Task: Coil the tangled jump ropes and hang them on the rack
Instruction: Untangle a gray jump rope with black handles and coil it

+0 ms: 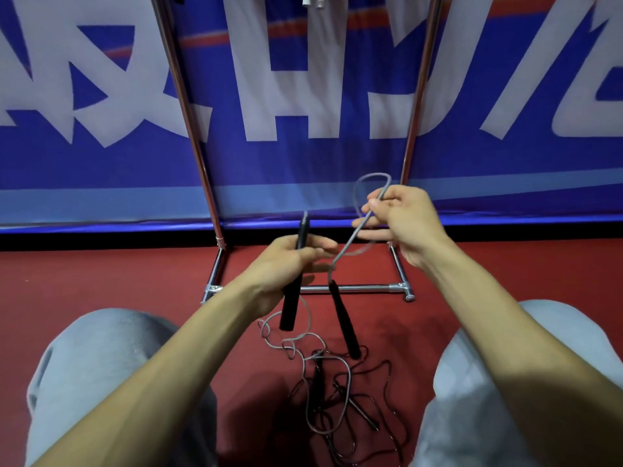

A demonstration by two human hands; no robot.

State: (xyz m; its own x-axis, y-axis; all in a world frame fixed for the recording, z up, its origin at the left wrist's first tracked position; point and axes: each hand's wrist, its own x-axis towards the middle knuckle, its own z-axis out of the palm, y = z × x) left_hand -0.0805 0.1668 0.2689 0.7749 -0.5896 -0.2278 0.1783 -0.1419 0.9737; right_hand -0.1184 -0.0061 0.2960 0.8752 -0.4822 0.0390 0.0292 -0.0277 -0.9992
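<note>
My left hand (290, 261) is shut on a black jump-rope handle (292, 298), held nearly upright. My right hand (401, 220) pinches the grey rope (354, 235), which loops above my fingers and runs down to a second black handle (344, 321) dangling between my hands. Below, on the red floor, the rest of the grey rope lies tangled with a thin black rope (381, 392) and its handles. The chrome rack (357, 288) stands straight ahead; its base bar lies just beyond my hands.
The rack's two uprights (188, 119) rise against a blue banner (303, 96) with large white letters. White handles (313, 0) hang at the top edge. My knees in grey trousers (101, 365) flank the rope pile on the red floor (101, 274).
</note>
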